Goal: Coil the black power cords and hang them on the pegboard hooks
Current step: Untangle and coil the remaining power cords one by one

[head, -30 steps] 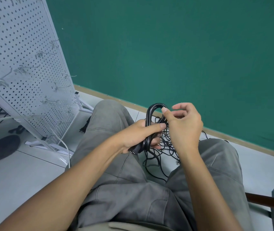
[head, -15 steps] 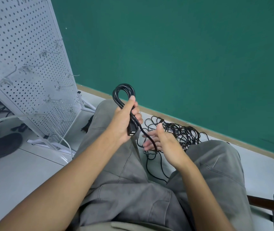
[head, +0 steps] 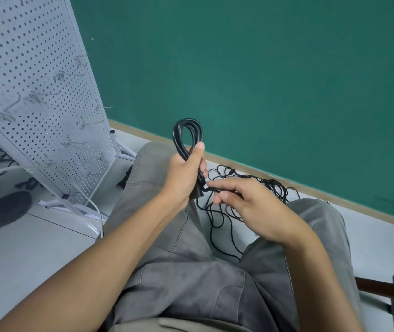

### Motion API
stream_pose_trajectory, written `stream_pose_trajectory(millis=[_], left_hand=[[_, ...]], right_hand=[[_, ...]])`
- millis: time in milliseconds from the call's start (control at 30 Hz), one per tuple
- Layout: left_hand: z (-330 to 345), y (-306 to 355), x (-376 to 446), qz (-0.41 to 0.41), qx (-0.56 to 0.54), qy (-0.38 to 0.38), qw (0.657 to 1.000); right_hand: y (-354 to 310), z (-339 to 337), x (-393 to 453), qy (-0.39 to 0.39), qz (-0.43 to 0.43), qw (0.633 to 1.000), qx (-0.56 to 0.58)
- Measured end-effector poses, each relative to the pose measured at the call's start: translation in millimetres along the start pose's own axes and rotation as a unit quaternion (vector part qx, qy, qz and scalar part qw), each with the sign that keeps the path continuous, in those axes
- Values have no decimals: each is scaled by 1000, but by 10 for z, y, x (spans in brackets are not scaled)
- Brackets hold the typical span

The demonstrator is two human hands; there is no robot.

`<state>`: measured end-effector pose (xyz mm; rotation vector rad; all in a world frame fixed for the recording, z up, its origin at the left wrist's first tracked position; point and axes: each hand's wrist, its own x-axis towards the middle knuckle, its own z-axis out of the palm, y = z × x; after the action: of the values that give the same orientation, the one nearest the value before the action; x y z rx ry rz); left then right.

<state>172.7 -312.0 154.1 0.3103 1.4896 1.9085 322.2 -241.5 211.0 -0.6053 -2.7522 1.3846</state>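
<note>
Left hand point(head: 183, 174) grips the coil point(head: 187, 137) above the lap, fingers curled round it. Right hand point(head: 254, 207) pinches the loose cord point(head: 215, 189) beside it. Advise feeding even loops, keeping light tension off the floor tangle point(head: 263, 185).

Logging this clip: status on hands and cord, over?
Left hand grips coiled cord. Right hand pinches its loose tail. Pegboard hooks bare. Cord tangle on floor.

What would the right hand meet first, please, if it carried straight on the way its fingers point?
Probably the left hand and the coiled cord it grips: the right hand points left at the coil's lower end, though depth is unclear.
</note>
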Motion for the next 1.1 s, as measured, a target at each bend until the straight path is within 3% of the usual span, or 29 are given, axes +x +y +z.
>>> stream_pose_trajectory(millis=[100,333,533,733,900,1100], left_hand=[[32,-55,-56,-1,49,-41,998],[88,-38,-208,-8,54,-164,985],[123,-22,-303,-29,35,-231,972],[106,-26,-280,-82,-57,-271,957],[28,80,-220,-89,-98,-244,961],[22,76,-150,-62,-53,-188,979]], right_hand=[[-28,-41,-4,40,-15,999,33],[36,-34,71,222,-12,967,123],[47,-37,81,351,57,929,105],[248,-30,100,287,47,936,197],[559,115,105,230,55,959,158],[651,224,121,273,119,938,178]])
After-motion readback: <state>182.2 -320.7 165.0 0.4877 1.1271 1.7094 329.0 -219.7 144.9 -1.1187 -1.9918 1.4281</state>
